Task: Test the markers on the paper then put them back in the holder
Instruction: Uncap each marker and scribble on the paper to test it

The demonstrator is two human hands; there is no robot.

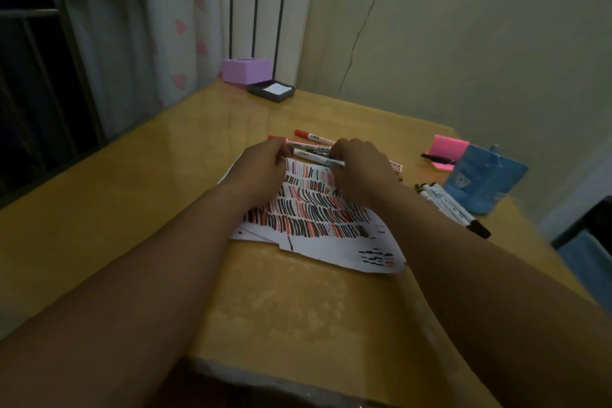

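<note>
A white paper [334, 248] covered in rows of red and black strokes lies mid-table. Both my hands are at its far edge. My left hand [261, 162] and my right hand [359, 164] each hold an end of a white marker [314, 157] lying across between them. Behind it lie a red-capped marker [313, 136] and another one [299, 143] next to my left fingers. Several black-capped markers [453, 209] lie to the right of the paper. The blue holder [483, 179] stands at the right of the table.
A pink sticky-note pad [448, 147] with a black pen [437, 158] on it sits behind the holder. A purple box [245, 69] and a dark tray [271, 91] stand at the far corner. The wall is close on the right; the table edge is near me.
</note>
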